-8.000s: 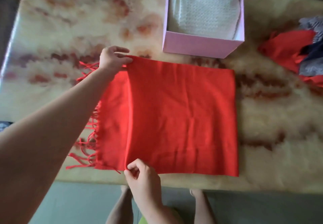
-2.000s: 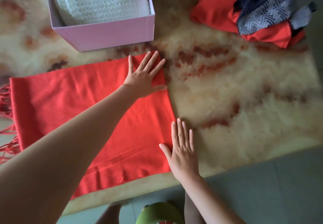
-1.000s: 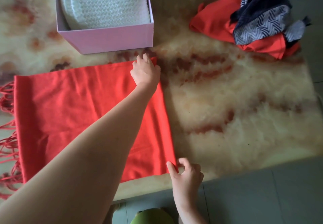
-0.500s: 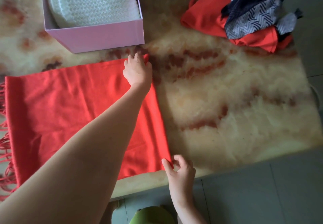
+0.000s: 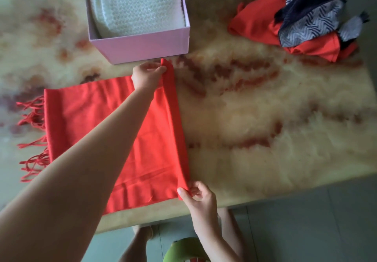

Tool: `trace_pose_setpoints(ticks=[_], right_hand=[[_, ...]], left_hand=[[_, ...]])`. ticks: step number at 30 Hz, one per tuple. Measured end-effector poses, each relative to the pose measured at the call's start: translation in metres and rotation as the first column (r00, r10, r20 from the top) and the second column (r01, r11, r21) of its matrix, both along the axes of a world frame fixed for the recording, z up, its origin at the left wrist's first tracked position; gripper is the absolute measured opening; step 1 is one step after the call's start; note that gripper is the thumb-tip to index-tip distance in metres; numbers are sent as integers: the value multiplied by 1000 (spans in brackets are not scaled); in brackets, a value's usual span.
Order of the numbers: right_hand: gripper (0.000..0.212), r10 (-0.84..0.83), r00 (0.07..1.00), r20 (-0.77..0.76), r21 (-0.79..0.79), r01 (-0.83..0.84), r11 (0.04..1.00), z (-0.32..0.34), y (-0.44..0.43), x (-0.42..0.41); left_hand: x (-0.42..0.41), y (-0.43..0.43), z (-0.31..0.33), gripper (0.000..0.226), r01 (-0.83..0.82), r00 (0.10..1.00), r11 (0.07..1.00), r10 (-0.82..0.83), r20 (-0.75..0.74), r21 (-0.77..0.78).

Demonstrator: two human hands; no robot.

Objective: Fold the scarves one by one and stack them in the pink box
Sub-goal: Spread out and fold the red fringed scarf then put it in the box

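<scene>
A red fringed scarf (image 5: pixel 87 116) lies folded flat on the marbled table, fringe to the left. My left hand (image 5: pixel 145 76) pinches its far right corner, just in front of the pink box (image 5: pixel 142 45). My right hand (image 5: pixel 199 198) pinches the near right corner at the table's front edge. The right edge of the scarf is lifted a little off the table between the two hands. A folded pale knitted scarf (image 5: pixel 138 2) lies inside the box.
A heap of unfolded scarves (image 5: pixel 302 16), red and dark blue-grey patterned, sits at the back right of the table (image 5: pixel 265 108). Below the front edge I see the floor, my legs and a green object (image 5: pixel 183 249).
Both hands have closed on the scarf's right corners and raised that edge slightly. One second ago they rested on the corners; two seconds ago they pressed flat on the cloth.
</scene>
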State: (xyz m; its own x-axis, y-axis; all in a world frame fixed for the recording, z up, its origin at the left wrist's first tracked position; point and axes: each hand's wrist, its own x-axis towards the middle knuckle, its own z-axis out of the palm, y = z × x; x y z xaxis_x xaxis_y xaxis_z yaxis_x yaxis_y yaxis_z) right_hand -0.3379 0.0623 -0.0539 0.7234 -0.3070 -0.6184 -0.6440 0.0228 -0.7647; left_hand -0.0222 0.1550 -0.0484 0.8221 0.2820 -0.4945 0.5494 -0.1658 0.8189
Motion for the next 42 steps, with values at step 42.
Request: trace_pose_setpoints(ticks=[42], right_hand=[[37, 442, 897, -13, -681, -332, 653, -8, 288, -12]], left_hand=[[-40, 301, -13, 17, -62, 995, 990, 52, 86, 127]])
